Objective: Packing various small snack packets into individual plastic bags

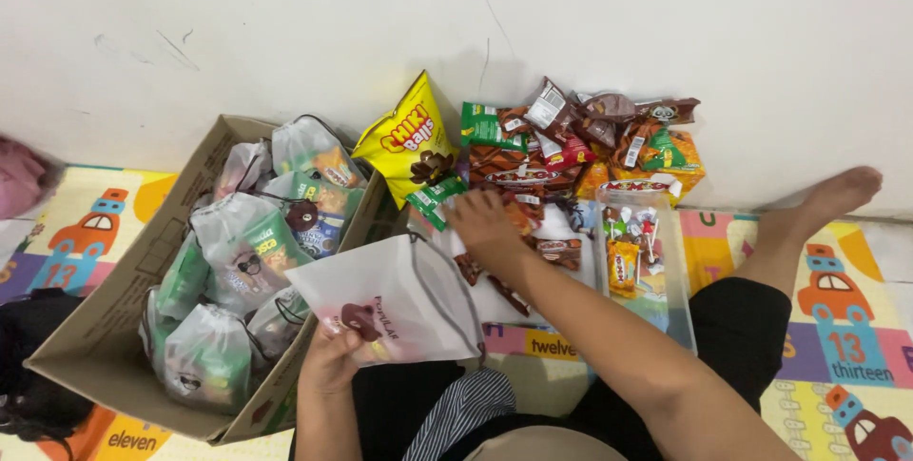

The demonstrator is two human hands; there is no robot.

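Seated on patterned play mat (837,347), facing white wall.

Left hand (333,352): fingers closed on lower edge of white drawstring pouch (399,294), holding it up above lap, mouth toward snack pile. Pouch looks flat; contents, if any, not visible.

Right hand (487,225): reaching forward over pile of loose snacks (571,152) against wall. Fingers spread, resting on or just above packets; cannot tell whether anything is gripped.

Yellow chip bag (409,142) leaning at left edge of pile. Clear flat tray (666,280) with small sweets just right of forearm.

Cardboard box (124,280) at left, holding many filled, closed drawstring pouches (238,242), packed near the rim.

Progress, judged: bulk of pouches already filled and boxed; one pouch in hand apparently unfilled; sizeable heap of snacks remaining unpacked.
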